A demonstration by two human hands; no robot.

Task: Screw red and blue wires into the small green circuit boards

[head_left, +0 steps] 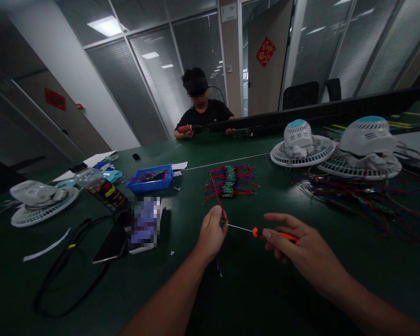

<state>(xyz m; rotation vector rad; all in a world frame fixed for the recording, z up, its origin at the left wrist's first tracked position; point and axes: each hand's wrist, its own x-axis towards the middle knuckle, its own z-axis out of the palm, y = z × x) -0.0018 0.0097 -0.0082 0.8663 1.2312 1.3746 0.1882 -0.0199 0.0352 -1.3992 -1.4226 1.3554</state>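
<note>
My left hand is closed around a small circuit board, mostly hidden by the fingers. Red wires rise from it and blue and red wire ends hang below. In my right hand is a screwdriver with an orange and black handle, held by thumb and fingers while the index finger stretches out. Its thin shaft points left, and the tip reaches the board at my left fingers. Just beyond my hands lies a row of green circuit boards with red and blue wires spreading to both sides.
A blue tray holds more wired boards. Left are a bottle, a phone, a black cable and a white fan part. Two fan units and tangled wires sit right. Opposite, a person holds a red tool.
</note>
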